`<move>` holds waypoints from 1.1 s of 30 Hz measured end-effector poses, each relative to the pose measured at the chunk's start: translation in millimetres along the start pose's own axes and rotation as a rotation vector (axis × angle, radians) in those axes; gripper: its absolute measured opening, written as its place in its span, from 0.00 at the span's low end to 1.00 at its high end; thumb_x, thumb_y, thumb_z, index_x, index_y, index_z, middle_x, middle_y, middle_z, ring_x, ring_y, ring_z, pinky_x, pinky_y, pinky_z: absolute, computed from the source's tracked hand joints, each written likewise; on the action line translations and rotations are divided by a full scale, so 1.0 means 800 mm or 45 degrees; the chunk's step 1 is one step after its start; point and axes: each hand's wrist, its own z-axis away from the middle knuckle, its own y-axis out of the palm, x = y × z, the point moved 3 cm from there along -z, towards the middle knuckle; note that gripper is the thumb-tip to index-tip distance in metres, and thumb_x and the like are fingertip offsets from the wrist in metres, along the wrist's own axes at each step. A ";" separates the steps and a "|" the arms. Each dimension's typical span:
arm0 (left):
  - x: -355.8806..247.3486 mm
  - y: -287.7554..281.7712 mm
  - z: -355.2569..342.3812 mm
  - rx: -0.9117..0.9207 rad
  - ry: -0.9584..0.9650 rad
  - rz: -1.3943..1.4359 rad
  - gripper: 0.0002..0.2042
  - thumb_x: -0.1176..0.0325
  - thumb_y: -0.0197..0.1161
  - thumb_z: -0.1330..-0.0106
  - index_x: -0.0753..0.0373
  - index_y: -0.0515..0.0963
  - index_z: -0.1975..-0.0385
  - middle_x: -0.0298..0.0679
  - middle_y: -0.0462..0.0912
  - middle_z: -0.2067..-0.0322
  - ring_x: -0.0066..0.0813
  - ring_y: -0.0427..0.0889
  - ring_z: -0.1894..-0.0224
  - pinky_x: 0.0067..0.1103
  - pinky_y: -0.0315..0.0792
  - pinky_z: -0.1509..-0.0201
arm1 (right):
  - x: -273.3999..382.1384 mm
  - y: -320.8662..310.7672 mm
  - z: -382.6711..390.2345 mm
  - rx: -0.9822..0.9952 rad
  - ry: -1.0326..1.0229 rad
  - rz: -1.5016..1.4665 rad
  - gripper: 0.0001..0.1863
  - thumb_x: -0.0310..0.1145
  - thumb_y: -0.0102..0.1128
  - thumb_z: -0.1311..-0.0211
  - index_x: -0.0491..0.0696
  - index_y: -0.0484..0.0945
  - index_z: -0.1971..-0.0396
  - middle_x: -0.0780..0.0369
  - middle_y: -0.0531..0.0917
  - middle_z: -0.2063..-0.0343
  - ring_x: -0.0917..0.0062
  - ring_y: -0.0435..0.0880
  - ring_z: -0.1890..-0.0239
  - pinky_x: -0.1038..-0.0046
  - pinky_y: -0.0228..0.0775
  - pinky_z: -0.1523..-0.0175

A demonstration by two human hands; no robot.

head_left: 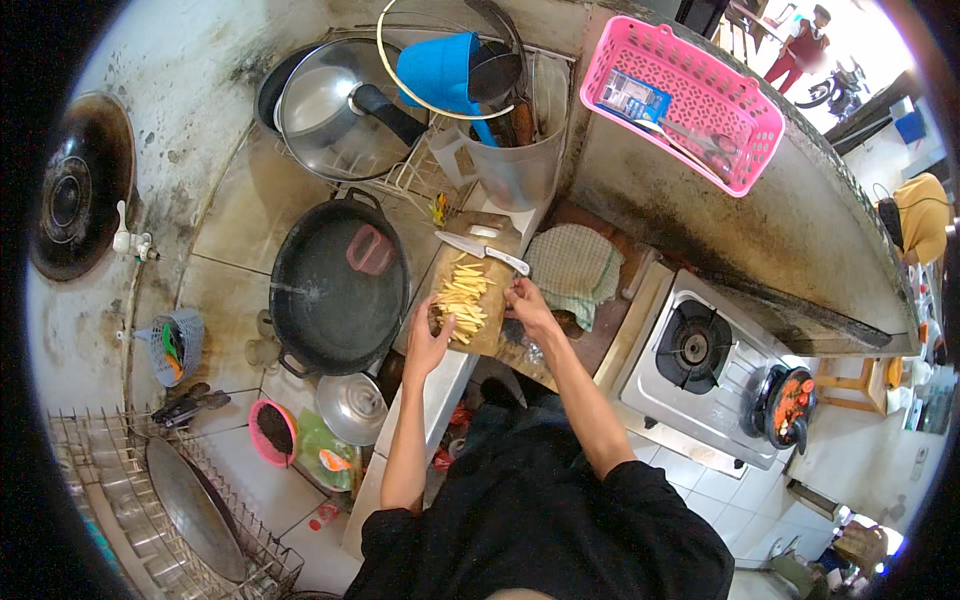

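Note:
A wooden cutting board (487, 340) lies in front of me, with a heap of pale yellow cut sticks (462, 300), perhaps potato, on it. My left hand (428, 335) is closed at the board's left edge, its thumb side against the sticks. At the right edge, my right hand (528, 308) pinches the board; some of its fingertips are hidden. Across the far end of the board rests a knife (485, 253) with a pale handle, touched by neither hand. A checked cloth (573, 268) is just beyond my right hand.
To the left sits a large black pan (335, 290) holding a pinkish container. A gas stove (700, 350) stands right, with a dish of red food (790, 405) at its far side. A pink basket (690, 110) rests on the wall ledge. A clear tub (515, 175) holds utensils.

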 end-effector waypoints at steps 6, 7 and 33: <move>-0.018 -0.002 -0.001 0.056 -0.041 0.057 0.26 0.62 0.62 0.39 0.69 0.64 0.45 0.51 0.75 0.54 0.38 0.75 0.50 0.27 0.67 0.46 | 0.001 0.001 0.027 -0.094 -0.010 -0.059 0.08 0.29 0.48 0.33 0.45 0.66 0.57 0.62 0.76 0.63 0.76 0.73 0.62 0.70 0.68 0.62; -0.007 0.002 -0.002 0.057 -0.033 0.121 0.26 0.62 0.62 0.39 0.69 0.65 0.45 0.52 0.75 0.53 0.38 0.75 0.50 0.27 0.67 0.47 | 0.002 0.000 0.032 -0.129 -0.010 -0.054 0.07 0.28 0.48 0.33 0.45 0.66 0.57 0.63 0.77 0.64 0.77 0.72 0.62 0.71 0.67 0.63; -0.161 0.260 0.095 0.661 0.382 0.220 0.26 0.60 0.66 0.43 0.63 0.66 0.47 0.50 0.71 0.53 0.43 0.71 0.48 0.32 0.65 0.44 | -0.052 -0.291 0.282 -0.749 -0.282 -0.441 0.13 0.27 0.54 0.38 0.42 0.71 0.55 0.65 0.79 0.70 0.82 0.76 0.69 0.76 0.70 0.67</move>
